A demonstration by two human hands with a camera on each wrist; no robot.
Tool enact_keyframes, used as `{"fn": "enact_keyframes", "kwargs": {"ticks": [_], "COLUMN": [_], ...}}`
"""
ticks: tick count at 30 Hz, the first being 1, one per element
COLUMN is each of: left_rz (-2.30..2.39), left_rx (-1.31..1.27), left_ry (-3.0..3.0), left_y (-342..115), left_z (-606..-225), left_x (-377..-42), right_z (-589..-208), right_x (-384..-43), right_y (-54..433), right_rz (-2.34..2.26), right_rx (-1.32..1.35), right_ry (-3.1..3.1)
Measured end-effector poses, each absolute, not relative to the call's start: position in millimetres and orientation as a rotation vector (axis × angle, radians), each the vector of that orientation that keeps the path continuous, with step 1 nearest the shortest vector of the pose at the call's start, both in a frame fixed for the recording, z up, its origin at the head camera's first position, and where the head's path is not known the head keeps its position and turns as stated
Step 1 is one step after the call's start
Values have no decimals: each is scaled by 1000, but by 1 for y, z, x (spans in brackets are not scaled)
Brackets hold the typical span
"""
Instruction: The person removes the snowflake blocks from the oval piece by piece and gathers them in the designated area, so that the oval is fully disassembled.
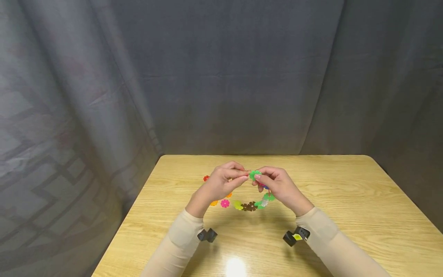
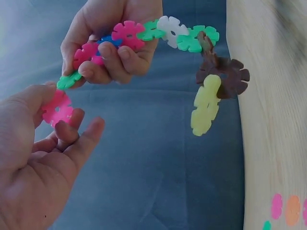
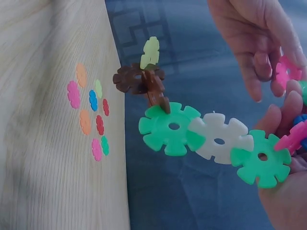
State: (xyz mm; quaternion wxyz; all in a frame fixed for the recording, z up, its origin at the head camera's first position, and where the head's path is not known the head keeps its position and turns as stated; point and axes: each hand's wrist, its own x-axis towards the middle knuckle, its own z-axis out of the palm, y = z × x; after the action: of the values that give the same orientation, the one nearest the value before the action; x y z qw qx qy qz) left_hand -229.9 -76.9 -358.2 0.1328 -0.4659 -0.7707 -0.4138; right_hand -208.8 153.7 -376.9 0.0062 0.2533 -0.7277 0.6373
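My left hand [image 1: 219, 184] pinches a pink flower-shaped disc [image 2: 57, 109] between thumb and fingers. Its rim meets a green disc [image 1: 255, 175], which my right hand [image 1: 281, 188] pinches; whether the two slots are fully interlocked, I cannot tell. From the right hand trails a chain of linked discs: pink [image 2: 128, 34], blue, green, a white disc [image 3: 219, 139], another green disc [image 3: 171, 129], brown discs [image 2: 230, 78] and a yellow disc [image 2: 206, 105] at the free end. The right hand's curled fingers cover part of the pink and blue links.
Loose flower discs lie on the wooden table [image 1: 346, 200], among them a pink disc [image 3: 73, 94], an orange disc [image 3: 81, 75], a blue disc [image 3: 93, 100] and a red disc [image 3: 106, 107]. Grey curtains [image 1: 228, 77] hang behind and beside the table.
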Motion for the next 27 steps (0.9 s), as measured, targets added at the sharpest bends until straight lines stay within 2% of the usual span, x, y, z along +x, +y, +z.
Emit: {"fn": "enact_keyframes", "kwargs": {"ticks": [5, 9, 15, 22, 27], "left_rz": [-1289, -1429, -1272, -1052, -990], "left_rx": [-1202, -952, -621, -562, -561], "left_ry": [-2330, -2421, -2709, -3052, -3080], "left_y": [-89, -115, -161, -182, -184], "left_z": [-365, -381, -416, -455, -464], "left_x": [-237, -250, -271, -276, -275], "right_z": [-377, -377, -378, -378, -380], "right_x": [-210, -209, -207, -206, -206], "right_y": [155, 157, 159, 157, 157], "right_rz": [2030, 2056, 2038, 2057, 2054], "right_rx": [784, 764, 763, 795, 815], "right_ry": [-2246, -2251, -2277, -2260, -2270]}}
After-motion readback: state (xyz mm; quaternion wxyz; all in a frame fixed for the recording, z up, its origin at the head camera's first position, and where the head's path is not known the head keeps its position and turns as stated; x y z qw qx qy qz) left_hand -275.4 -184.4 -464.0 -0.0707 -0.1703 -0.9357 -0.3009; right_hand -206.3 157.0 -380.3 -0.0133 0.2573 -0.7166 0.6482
